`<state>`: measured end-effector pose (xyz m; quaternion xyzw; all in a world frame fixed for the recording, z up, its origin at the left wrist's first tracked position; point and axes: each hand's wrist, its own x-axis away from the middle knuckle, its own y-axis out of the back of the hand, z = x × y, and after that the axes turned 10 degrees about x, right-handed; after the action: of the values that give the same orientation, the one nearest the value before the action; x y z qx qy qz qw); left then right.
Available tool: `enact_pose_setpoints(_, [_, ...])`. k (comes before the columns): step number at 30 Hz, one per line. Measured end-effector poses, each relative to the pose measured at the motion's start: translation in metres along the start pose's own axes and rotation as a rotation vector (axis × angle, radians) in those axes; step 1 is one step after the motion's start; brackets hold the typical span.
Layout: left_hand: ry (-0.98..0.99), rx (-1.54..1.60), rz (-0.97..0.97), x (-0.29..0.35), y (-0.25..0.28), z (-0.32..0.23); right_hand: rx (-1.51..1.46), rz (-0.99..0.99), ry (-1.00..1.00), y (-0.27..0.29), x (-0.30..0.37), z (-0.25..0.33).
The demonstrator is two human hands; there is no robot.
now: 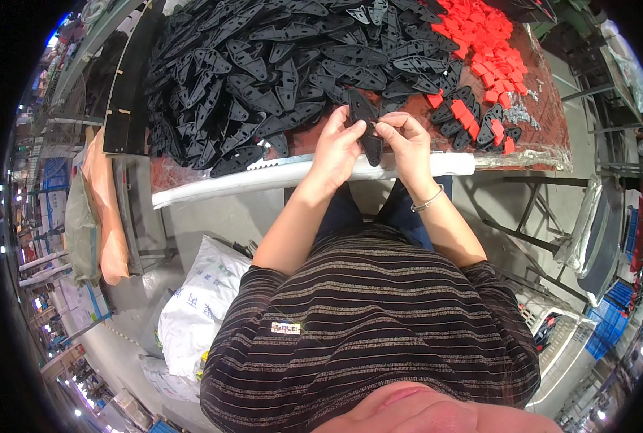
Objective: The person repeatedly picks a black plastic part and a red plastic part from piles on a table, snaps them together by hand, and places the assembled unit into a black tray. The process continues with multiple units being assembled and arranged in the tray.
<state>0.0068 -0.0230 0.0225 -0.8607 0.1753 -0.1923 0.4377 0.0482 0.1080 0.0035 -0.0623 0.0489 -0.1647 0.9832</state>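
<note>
A flat black plastic part [365, 123], pointed at both ends, is held upright over the table's near edge by both hands. My left hand [338, 148] pinches its left side. My right hand [406, 144] grips its right side, fingertips meeting at the part's middle, where something small is pinched; I cannot tell what. A big heap of the same black parts [278, 65] covers the table beyond the hands. A pile of small red plastic pieces [484, 40] lies at the far right, and a few black parts with red pieces fitted [473, 123] sit right of my right hand.
The table [545, 108] has a reddish top with a white padded front edge [263, 177]. A white sack [195, 310] stands on the floor at my left. Metal frames and a folded chair [596, 231] are on the right. Orange and grey bags [97, 209] hang at the left.
</note>
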Motion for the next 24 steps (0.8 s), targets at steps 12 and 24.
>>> enact_pose_setpoints(12, [-0.054, -0.116, -0.007, -0.001, 0.0, 0.009, 0.014, -0.053, 0.023, -0.003, 0.003, 0.0])
enact_pose_setpoints(24, [-0.022, -0.115, 0.004, -0.002, 0.014, 0.02, 1.68, -0.239, 0.335, 0.146, -0.093, 0.066])
